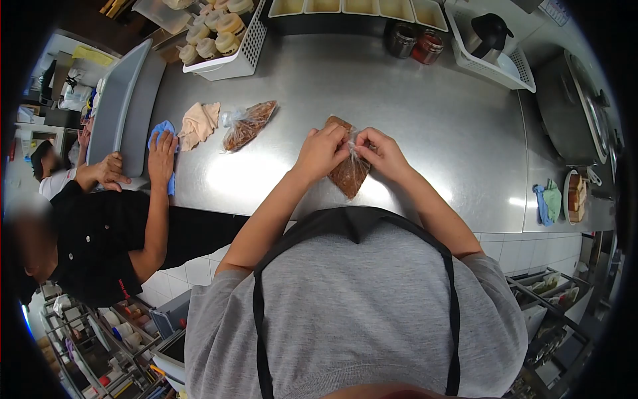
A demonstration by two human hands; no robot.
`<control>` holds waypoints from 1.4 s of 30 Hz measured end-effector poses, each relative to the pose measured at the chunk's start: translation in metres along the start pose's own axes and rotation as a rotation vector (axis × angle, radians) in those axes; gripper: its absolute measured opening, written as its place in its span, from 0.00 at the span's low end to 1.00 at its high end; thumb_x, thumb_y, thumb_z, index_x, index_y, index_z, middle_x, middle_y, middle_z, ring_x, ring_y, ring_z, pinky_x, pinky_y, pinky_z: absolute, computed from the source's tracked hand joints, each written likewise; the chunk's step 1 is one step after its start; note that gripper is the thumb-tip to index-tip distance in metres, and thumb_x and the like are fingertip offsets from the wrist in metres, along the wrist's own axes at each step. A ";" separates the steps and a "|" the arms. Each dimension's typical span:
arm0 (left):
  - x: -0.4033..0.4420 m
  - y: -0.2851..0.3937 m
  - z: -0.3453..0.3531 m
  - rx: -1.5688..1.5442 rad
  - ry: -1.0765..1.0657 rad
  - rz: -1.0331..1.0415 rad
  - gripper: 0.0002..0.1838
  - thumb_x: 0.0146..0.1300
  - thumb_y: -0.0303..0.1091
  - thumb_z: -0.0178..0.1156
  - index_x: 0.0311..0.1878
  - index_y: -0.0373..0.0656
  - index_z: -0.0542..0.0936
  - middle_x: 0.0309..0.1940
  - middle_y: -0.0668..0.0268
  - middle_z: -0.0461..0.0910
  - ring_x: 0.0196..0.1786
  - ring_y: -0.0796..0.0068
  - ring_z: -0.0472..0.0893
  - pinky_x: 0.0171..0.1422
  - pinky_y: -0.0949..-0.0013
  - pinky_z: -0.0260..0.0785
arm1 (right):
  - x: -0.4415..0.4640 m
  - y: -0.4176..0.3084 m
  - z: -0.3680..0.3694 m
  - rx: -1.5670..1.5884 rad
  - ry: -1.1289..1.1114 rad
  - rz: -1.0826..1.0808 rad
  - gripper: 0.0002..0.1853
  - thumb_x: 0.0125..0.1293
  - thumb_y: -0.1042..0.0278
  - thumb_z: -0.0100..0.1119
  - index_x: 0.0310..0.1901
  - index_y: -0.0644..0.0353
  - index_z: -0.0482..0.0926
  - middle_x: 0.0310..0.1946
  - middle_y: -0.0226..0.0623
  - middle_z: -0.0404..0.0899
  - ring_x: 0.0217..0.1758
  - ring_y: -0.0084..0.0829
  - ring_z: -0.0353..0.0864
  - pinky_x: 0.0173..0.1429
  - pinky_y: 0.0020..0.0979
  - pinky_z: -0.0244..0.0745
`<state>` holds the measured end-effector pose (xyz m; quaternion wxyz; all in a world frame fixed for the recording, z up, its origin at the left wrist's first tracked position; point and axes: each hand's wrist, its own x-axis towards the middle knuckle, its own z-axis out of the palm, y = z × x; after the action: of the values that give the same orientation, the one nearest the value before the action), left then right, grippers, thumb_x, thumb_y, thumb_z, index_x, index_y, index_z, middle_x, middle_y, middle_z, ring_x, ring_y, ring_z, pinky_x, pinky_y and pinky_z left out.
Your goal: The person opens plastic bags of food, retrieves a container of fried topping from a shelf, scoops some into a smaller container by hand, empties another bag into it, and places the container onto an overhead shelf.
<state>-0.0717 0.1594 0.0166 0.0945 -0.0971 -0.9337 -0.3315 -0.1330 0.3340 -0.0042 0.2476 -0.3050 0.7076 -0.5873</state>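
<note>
On the steel counter [412, 100], just in front of me, lies a clear plastic bag of brown food [349, 175]. My left hand [323, 150] pinches the bag's gathered plastic from the left. From the right, my right hand [382, 152] grips the same gathered part, its fingertips close to the left ones. Both fists cover part of the bag's middle. A second bag of brown food [247, 128], knotted at its left end, rests on the counter to the left. Beside it is a crumpled peach cloth [199, 126].
At the left, a co-worker [100, 233] has one hand on a blue cloth [163, 130], near a grey tub [123, 106]. Behind are a white basket of bottles [232, 63], two jars [426, 48] and another basket [492, 74]. A large pot [571, 113] stands right.
</note>
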 end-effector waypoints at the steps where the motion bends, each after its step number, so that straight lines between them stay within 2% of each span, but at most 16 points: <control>1: -0.001 0.001 0.001 -0.002 -0.002 -0.061 0.08 0.50 0.33 0.59 0.32 0.42 0.73 0.28 0.65 0.74 0.30 0.66 0.76 0.41 0.66 0.62 | 0.000 0.000 -0.001 -0.003 0.000 -0.002 0.07 0.58 0.76 0.56 0.36 0.63 0.70 0.33 0.37 0.70 0.34 0.34 0.74 0.40 0.29 0.71; 3: -0.002 0.004 0.001 -0.004 -0.003 -0.127 0.08 0.50 0.33 0.59 0.31 0.42 0.73 0.28 0.63 0.74 0.30 0.65 0.76 0.40 0.65 0.63 | -0.002 -0.022 0.004 -0.417 0.059 -0.232 0.07 0.56 0.74 0.57 0.35 0.61 0.69 0.33 0.37 0.70 0.35 0.38 0.75 0.38 0.33 0.71; 4: 0.000 0.006 0.002 -0.019 -0.028 -0.216 0.08 0.50 0.34 0.59 0.30 0.41 0.73 0.27 0.61 0.75 0.30 0.63 0.76 0.38 0.64 0.65 | -0.002 -0.025 0.005 -0.497 0.054 -0.234 0.09 0.54 0.74 0.58 0.35 0.60 0.69 0.36 0.37 0.70 0.38 0.40 0.75 0.40 0.36 0.72; 8: 0.006 0.013 0.003 -0.095 -0.062 -0.435 0.10 0.51 0.36 0.59 0.29 0.38 0.75 0.24 0.56 0.76 0.29 0.57 0.77 0.35 0.61 0.69 | 0.002 -0.035 0.007 -0.669 0.053 -0.315 0.09 0.52 0.75 0.58 0.35 0.60 0.69 0.37 0.38 0.70 0.39 0.41 0.75 0.41 0.38 0.73; 11: 0.007 0.012 0.005 -0.057 -0.063 -0.445 0.12 0.51 0.38 0.59 0.29 0.37 0.75 0.24 0.56 0.77 0.29 0.58 0.78 0.36 0.61 0.69 | 0.006 -0.028 0.012 -0.720 0.068 -0.230 0.10 0.51 0.75 0.58 0.35 0.60 0.69 0.37 0.39 0.70 0.40 0.42 0.75 0.43 0.38 0.74; 15: 0.005 0.009 -0.003 -0.105 -0.134 -0.393 0.11 0.51 0.36 0.59 0.30 0.36 0.75 0.24 0.56 0.77 0.29 0.59 0.78 0.35 0.63 0.69 | 0.004 -0.020 0.008 -0.601 0.034 -0.175 0.09 0.52 0.75 0.57 0.34 0.62 0.69 0.35 0.41 0.71 0.39 0.42 0.74 0.41 0.38 0.72; 17: 0.003 0.009 -0.012 -0.137 -0.146 -0.190 0.09 0.53 0.33 0.58 0.33 0.37 0.74 0.26 0.59 0.76 0.28 0.62 0.78 0.34 0.65 0.69 | 0.000 -0.023 0.005 -0.510 0.011 -0.156 0.08 0.53 0.74 0.57 0.33 0.62 0.68 0.34 0.42 0.71 0.37 0.42 0.75 0.40 0.36 0.72; 18: 0.001 0.006 -0.011 -0.140 -0.147 -0.193 0.09 0.53 0.33 0.58 0.33 0.37 0.74 0.26 0.59 0.76 0.28 0.62 0.78 0.34 0.65 0.69 | -0.003 -0.027 0.003 -0.409 0.016 -0.116 0.07 0.55 0.74 0.56 0.33 0.63 0.68 0.32 0.41 0.71 0.36 0.39 0.75 0.38 0.34 0.71; 20: -0.001 0.002 -0.011 -0.312 -0.095 -0.036 0.08 0.54 0.30 0.58 0.35 0.38 0.73 0.30 0.62 0.74 0.30 0.65 0.77 0.35 0.68 0.69 | -0.006 -0.027 0.001 -0.311 0.023 -0.078 0.06 0.57 0.73 0.55 0.33 0.63 0.68 0.30 0.40 0.71 0.34 0.36 0.75 0.37 0.31 0.70; 22: -0.004 -0.001 -0.014 -0.298 -0.105 -0.020 0.07 0.55 0.30 0.58 0.36 0.40 0.73 0.31 0.64 0.74 0.31 0.66 0.76 0.36 0.68 0.68 | -0.010 -0.023 -0.002 -0.126 0.023 -0.050 0.06 0.60 0.72 0.55 0.33 0.62 0.69 0.28 0.34 0.71 0.30 0.26 0.73 0.35 0.26 0.68; 25: -0.006 0.003 -0.014 -0.212 -0.068 0.053 0.06 0.56 0.31 0.57 0.36 0.43 0.74 0.31 0.66 0.73 0.33 0.68 0.75 0.39 0.68 0.64 | -0.010 -0.033 -0.006 -0.025 0.013 -0.043 0.05 0.62 0.72 0.54 0.33 0.60 0.69 0.27 0.30 0.71 0.29 0.19 0.72 0.34 0.22 0.67; 26: -0.006 0.004 -0.015 -0.143 -0.027 0.110 0.06 0.56 0.32 0.57 0.36 0.45 0.74 0.31 0.66 0.73 0.34 0.68 0.74 0.41 0.68 0.62 | -0.009 -0.036 -0.010 -0.035 -0.054 -0.022 0.03 0.65 0.74 0.51 0.34 0.60 0.68 0.30 0.27 0.70 0.34 0.18 0.74 0.37 0.21 0.72; 33: -0.002 0.024 -0.017 -0.179 0.135 0.021 0.10 0.55 0.31 0.57 0.41 0.45 0.74 0.35 0.68 0.73 0.34 0.72 0.75 0.45 0.67 0.60 | 0.004 -0.045 -0.021 0.094 -0.140 0.029 0.06 0.65 0.69 0.54 0.33 0.59 0.68 0.29 0.25 0.71 0.33 0.17 0.73 0.38 0.21 0.70; 37: 0.001 0.014 -0.011 -0.172 0.102 0.099 0.11 0.54 0.30 0.57 0.42 0.44 0.73 0.36 0.67 0.74 0.34 0.72 0.76 0.46 0.67 0.60 | 0.002 -0.042 -0.022 0.261 -0.205 0.116 0.05 0.65 0.70 0.54 0.34 0.58 0.69 0.29 0.25 0.72 0.33 0.17 0.73 0.40 0.21 0.71; 39: 0.004 0.011 -0.010 -0.101 -0.008 0.137 0.09 0.54 0.30 0.57 0.39 0.43 0.72 0.36 0.66 0.73 0.32 0.71 0.76 0.47 0.68 0.59 | 0.000 -0.038 -0.024 0.381 -0.275 0.146 0.05 0.64 0.71 0.54 0.34 0.58 0.69 0.29 0.24 0.72 0.33 0.16 0.73 0.40 0.21 0.71; 42: 0.007 0.007 -0.002 -0.175 -0.006 0.120 0.09 0.54 0.32 0.58 0.38 0.42 0.72 0.31 0.64 0.73 0.31 0.67 0.75 0.42 0.67 0.63 | -0.002 -0.030 -0.024 0.368 -0.252 0.158 0.05 0.63 0.71 0.55 0.34 0.58 0.69 0.30 0.24 0.71 0.34 0.16 0.73 0.40 0.20 0.71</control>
<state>-0.0763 0.1642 0.0238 0.1027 -0.1614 -0.8940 -0.4051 -0.1450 0.3480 0.0301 0.4307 -0.2691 0.5737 -0.6426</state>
